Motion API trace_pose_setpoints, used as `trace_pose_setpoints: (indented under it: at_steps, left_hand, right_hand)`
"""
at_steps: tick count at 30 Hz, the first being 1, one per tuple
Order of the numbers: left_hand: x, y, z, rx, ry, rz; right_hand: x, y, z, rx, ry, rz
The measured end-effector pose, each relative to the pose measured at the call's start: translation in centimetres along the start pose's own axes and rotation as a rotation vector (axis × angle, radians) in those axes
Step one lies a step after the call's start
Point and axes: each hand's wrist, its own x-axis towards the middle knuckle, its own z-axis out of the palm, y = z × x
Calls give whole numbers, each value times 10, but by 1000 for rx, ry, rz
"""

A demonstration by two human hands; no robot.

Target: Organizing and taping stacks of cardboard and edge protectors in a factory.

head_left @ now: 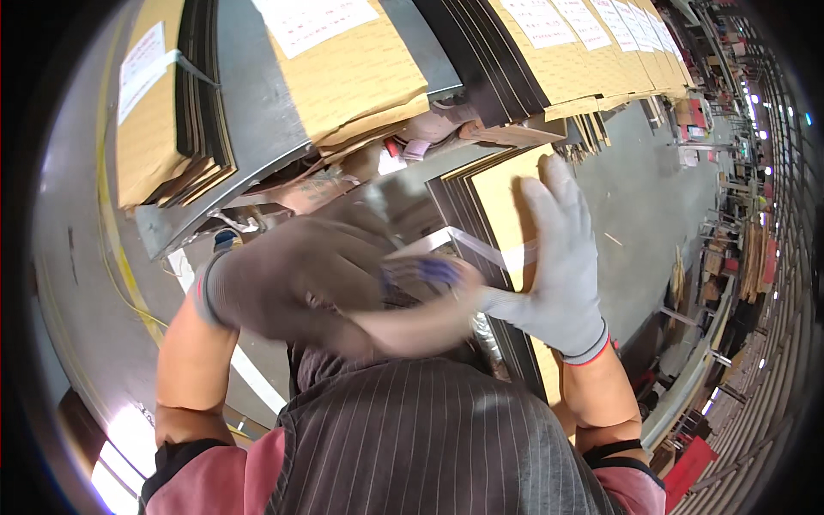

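Observation:
My left hand (pixel 292 283), in a dark grey-brown glove, is smeared by motion in front of my body. Its fingers are closed round a roll of tape (pixel 421 330), a blurred tan ring with a bluish patch inside. From the roll a pale tape strip (pixel 476 247) runs up and across to a tall stack of dark-edged boards with a yellow paper face (pixel 502 202). My right hand (pixel 558 266), in a light grey glove, lies against that yellow face with fingers stretched out. Its thumb points toward the roll; whether they touch, I cannot tell.
Along the far side runs a grey metal bench (pixel 249 94) bearing several yellow-faced board stacks (pixel 343 77) with white paper labels. A banded stack (pixel 154 112) stands at its left end. Clutter lies under the bench edge. A yellow line (pixel 112 232) marks the floor at left; racks fill the right.

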Motion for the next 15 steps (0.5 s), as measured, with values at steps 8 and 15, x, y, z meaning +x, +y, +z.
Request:
trace_pose_setpoints:
  at_steps: [8, 15]
  left_hand:
    - [129, -43, 35, 214, 66, 211]
    - [119, -26, 28, 476, -10, 54]
  right_hand:
    - [-32, 42, -12, 1108, 228, 635]
    - [14, 34, -108, 371, -296, 131]
